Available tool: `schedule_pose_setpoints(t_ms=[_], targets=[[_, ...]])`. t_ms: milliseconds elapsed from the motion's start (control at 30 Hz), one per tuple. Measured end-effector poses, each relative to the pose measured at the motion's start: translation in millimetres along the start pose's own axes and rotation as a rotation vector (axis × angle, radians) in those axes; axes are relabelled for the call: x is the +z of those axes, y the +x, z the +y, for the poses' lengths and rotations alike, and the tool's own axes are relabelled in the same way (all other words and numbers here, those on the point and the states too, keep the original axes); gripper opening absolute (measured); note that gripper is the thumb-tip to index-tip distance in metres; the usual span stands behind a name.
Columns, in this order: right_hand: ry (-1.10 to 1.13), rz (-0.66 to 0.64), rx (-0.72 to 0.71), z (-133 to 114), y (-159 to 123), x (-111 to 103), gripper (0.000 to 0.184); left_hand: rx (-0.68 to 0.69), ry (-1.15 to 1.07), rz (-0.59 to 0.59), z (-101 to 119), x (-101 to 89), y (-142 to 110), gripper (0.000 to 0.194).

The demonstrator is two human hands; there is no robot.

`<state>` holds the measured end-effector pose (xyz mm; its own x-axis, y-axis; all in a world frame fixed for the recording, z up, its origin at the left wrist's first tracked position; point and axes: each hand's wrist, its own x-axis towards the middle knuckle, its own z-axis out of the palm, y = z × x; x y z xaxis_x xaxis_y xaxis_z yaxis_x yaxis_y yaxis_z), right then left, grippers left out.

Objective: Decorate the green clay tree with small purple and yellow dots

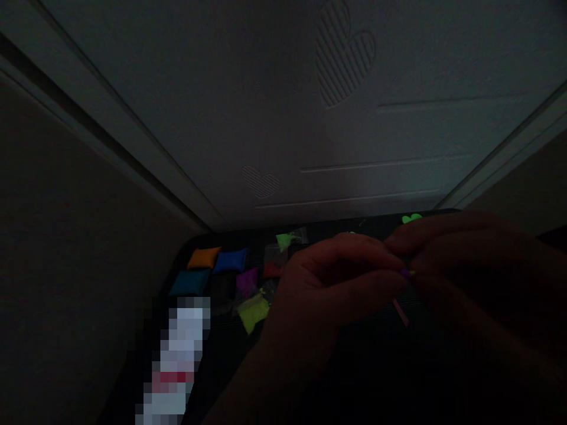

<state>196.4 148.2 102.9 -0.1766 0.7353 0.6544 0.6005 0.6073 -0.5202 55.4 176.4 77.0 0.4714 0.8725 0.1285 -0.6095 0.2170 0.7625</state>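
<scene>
A tiny purple and yellow piece (407, 273), which looks like modelling clay, is between the fingertips of both hands. My left hand (328, 283) is closed, its thumb and index finger pinching the purple end. My right hand (469, 265) meets it from the right, with its fingertips closed at the yellow end; dim light hides part of its grip. Just below the fingers is a thin pink strip (401, 313) on the dark table. Behind my right hand, a bright green shape with rounded lobes (411, 218) shows partly.
On the dark table's left are packets in orange (204, 258), blue (230, 261), teal (189, 283), purple (247, 282) and yellow (253, 313). Farther back are a light green packet (284, 240) and a red one (271, 270). A pixelated white object (179, 348) is at front left. A white panel (266, 106) with embossed hearts rises behind.
</scene>
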Motion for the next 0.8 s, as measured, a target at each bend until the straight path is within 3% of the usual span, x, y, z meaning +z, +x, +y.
schedule_pose_setpoints(t_ms=[800], targets=[[0.005, 0.016, -0.015, -0.2, -1.2, 0.8, 0.015, -0.001, 0.023, -0.039, -0.4, -3.3, -0.7, 0.010]])
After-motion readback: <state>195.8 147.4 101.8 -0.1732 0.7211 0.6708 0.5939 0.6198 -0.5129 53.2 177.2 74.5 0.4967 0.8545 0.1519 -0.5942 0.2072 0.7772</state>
